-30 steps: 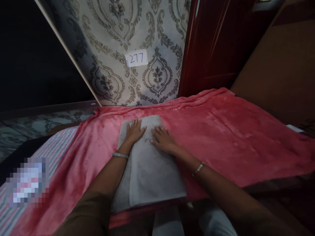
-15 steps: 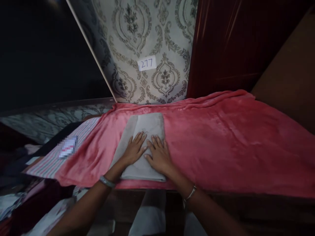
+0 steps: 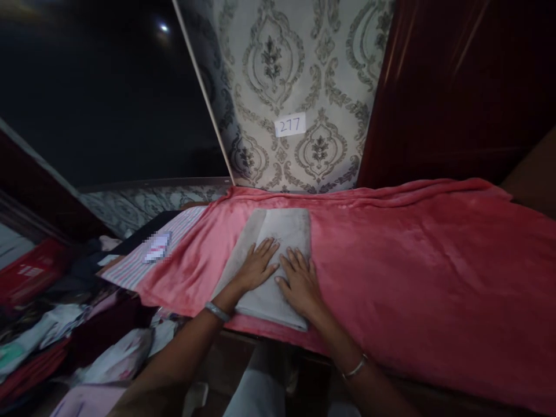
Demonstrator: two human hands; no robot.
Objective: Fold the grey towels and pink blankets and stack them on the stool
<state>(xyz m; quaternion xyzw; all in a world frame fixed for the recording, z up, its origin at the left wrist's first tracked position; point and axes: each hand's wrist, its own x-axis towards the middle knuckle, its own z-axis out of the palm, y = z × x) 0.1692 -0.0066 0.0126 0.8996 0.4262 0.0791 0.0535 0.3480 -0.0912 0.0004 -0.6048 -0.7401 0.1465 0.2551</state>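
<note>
A folded grey towel-like cloth (image 3: pixel 278 223) lies flat on a pink plush blanket (image 3: pixel 412 278). My left hand (image 3: pixel 257 266) rests palm down on the left part of the cloth, its fingers stretched out. Beside it, my right hand (image 3: pixel 299 284) lies flat on the right part, fingers spread. The thumbs point toward each other with a small gap between them. Neither hand grips anything. A small dark mark on the cloth shows just past my left fingertips.
A large dark screen (image 3: pixel 108 98) stands at the back left. Patterned wallpaper with a paper label (image 3: pixel 290 124) reading 277 is behind the blanket. A striped cloth (image 3: pixel 178 231) lies left of it. Piled clothes (image 3: pixel 117 356) and a red box (image 3: pixel 32 269) sit lower left.
The camera view has turned to the left, so the scene sits further right and more of the clothes pile shows. Both hands stay flat on the folded grey cloth.
</note>
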